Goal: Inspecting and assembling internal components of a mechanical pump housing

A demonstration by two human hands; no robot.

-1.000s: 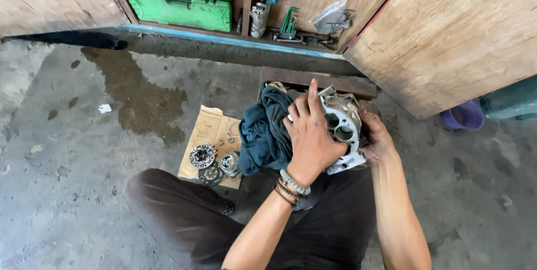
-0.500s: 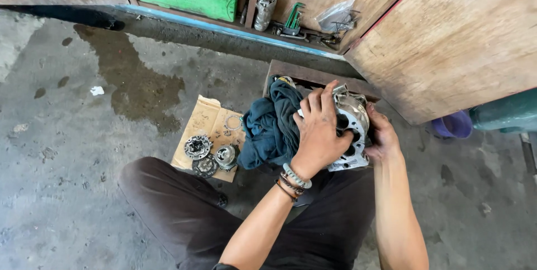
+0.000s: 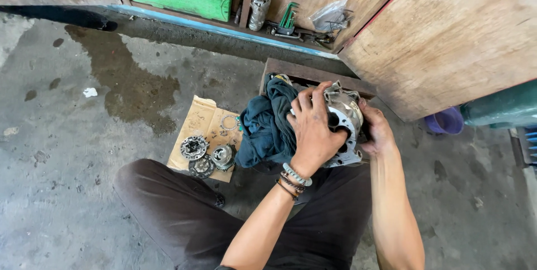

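Metal housing (image 3: 344,119), a grey cast part with round bores, sat propped over the seated person's lap, just in front of a low wooden box (image 3: 313,74) on the concrete floor (image 3: 67,152). Far left of it, a sheet of cardboard (image 3: 204,130) kept small round gear-like parts (image 3: 194,148) off the stained floor. Next came a dark teal rag (image 3: 268,124), bunched against the housing, probably to catch grime. The left hand (image 3: 313,133) lay spread over the housing's face, fingers closed down on it, seemingly to steady it. The right hand (image 3: 377,130) cupped the far side, gripping it so it stayed tilted upward.
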